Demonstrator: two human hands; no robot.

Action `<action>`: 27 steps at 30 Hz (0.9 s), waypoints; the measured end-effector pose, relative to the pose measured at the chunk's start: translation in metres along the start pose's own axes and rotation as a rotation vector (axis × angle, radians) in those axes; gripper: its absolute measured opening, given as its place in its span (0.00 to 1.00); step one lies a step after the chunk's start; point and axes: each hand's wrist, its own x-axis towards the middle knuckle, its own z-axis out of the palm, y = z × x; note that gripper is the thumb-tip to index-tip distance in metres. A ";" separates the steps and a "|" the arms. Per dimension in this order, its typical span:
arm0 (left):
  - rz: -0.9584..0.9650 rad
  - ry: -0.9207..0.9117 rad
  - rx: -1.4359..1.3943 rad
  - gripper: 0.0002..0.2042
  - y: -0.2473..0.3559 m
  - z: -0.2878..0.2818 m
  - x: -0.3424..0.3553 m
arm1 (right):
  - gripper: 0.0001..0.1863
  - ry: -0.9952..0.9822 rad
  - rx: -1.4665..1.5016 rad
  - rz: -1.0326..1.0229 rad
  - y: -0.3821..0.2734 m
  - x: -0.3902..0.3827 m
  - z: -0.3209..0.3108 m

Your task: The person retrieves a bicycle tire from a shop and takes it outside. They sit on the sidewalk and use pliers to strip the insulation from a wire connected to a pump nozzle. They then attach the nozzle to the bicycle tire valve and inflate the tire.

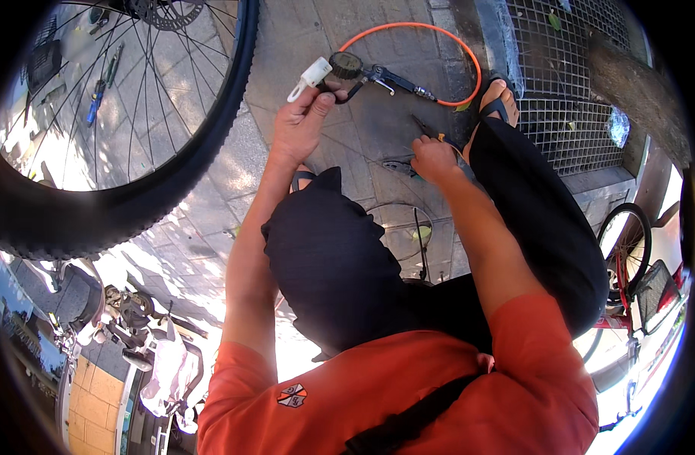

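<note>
two hands are busy: the left hand (302, 125), upper centre of the frame, pinches a white plastic piece (315, 73) beside the inflator (393, 80); the right hand (434, 159), right of centre, curls by a dark tool (421, 125), grip unclear. seems a tool-handling step; next calls for a secure hold.

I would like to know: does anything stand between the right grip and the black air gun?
Yes, partly: a dark pointed tool at the right grip juts toward the air gun. Beyond its tip, only paving shows between them.
</note>
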 end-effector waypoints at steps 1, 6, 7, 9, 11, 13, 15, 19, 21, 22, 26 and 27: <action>0.007 -0.020 -0.062 0.15 0.003 0.001 0.003 | 0.13 0.048 0.081 0.008 -0.010 -0.001 -0.013; -0.117 -0.117 -0.253 0.15 0.064 0.021 -0.002 | 0.18 0.071 0.418 0.284 -0.058 -0.005 -0.097; -0.098 -0.095 -0.253 0.17 0.076 0.027 -0.005 | 0.18 0.096 0.443 0.272 -0.063 -0.010 -0.112; -0.120 -0.153 -0.283 0.18 0.113 0.029 -0.016 | 0.17 0.185 0.480 0.241 -0.068 -0.022 -0.142; -0.123 -0.206 -0.257 0.20 0.163 0.037 -0.033 | 0.16 0.306 0.502 0.197 -0.067 -0.041 -0.177; -0.076 -0.199 -0.196 0.19 0.198 0.038 -0.048 | 0.15 0.474 0.580 0.117 -0.070 -0.063 -0.223; -0.039 -0.184 -0.148 0.17 0.228 0.045 -0.062 | 0.14 0.643 0.666 -0.006 -0.065 -0.076 -0.259; 0.147 -0.108 -0.225 0.15 0.285 0.070 -0.101 | 0.13 0.786 0.937 -0.350 -0.093 -0.145 -0.331; 0.204 -0.080 -0.304 0.15 0.302 0.083 -0.118 | 0.10 0.767 1.106 -0.434 -0.108 -0.182 -0.350; 0.226 -0.072 -0.349 0.15 0.307 0.091 -0.125 | 0.09 0.753 1.188 -0.469 -0.111 -0.197 -0.354; 0.209 0.065 -0.308 0.13 0.307 0.117 -0.141 | 0.08 0.810 1.147 -0.579 -0.116 -0.221 -0.361; 0.182 0.092 -0.305 0.13 0.309 0.123 -0.142 | 0.08 0.801 1.169 -0.617 -0.118 -0.224 -0.365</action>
